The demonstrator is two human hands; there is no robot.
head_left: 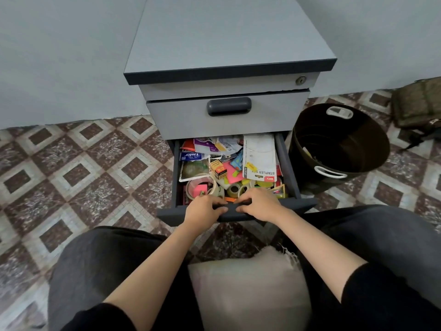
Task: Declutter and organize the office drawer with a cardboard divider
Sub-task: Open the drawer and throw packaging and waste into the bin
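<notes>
A grey pedestal cabinet (229, 44) stands against the wall, and its lower drawer (290, 168) is pulled out. The drawer is crammed with clutter: a white stapler set pack (259, 161), tape rolls (235, 189), pink sticky notes (230, 174), a small orange box (219, 169) and several packets. My left hand (205, 209) and my right hand (259, 205) grip the drawer's dark front edge side by side, fingers curled over the handle. No cardboard divider is in view.
A black bin (338, 144) with white handles stands right of the drawer. An olive bag (417, 103) lies at the far right by the wall. The upper drawer (229, 113) is closed. A beige cushion (250, 290) sits between my knees on the patterned tile floor.
</notes>
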